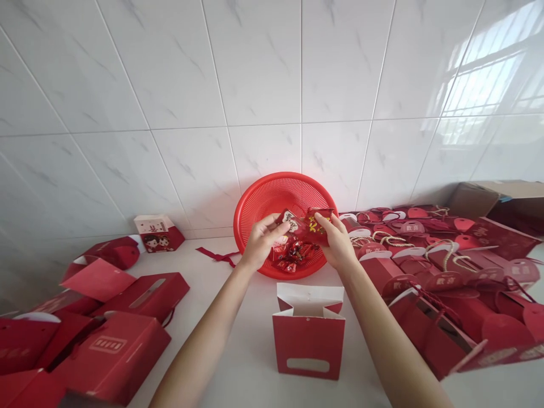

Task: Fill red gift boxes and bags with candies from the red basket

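Observation:
Above a red plastic basket (250,198), my left hand (264,241) pinches a red snack packet with a pale printed patch (292,222). My right hand (338,241) grips a red packet with yellow lettering (317,224), close beside the first. Whether the two packets are joined I cannot tell. Inside the basket lie several small wrapped candies (293,255). Just in front of the basket, between my forearms, stands an upright red paper box (308,345) with its top open and a pale oval on its front.
Red gift boxes (114,345) are piled at the left, with a small printed box (159,233) by the wall. Several rows of red boxes with rope handles (425,255) fill the right, near a cardboard box (476,198). A red ribbon (216,256) lies left of the basket.

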{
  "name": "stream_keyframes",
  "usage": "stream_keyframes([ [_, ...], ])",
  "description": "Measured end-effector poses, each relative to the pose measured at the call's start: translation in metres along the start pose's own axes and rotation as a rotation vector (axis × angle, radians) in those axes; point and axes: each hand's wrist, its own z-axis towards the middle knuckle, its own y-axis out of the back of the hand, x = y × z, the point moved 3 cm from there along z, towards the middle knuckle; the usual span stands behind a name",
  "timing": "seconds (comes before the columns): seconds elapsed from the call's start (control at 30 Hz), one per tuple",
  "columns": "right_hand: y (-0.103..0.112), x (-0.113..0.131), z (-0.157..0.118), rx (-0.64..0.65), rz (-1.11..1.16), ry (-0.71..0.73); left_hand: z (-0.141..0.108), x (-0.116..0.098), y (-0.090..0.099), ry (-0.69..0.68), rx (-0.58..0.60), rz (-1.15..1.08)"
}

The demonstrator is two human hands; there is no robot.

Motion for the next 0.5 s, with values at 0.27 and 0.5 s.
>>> stream_keyframes([
  [0.27, -0.004, 0.006, -0.007, 0.212, -0.181, 0.073, -0.003, 0.014, -0.007, -0.026, -0.03, 0.244],
  [0.5, 0.007, 0.017, -0.001, 0.057, -0.212, 0.201, -0.002, 0.064, 0.0, 0.096, 0.329, 0.638],
])
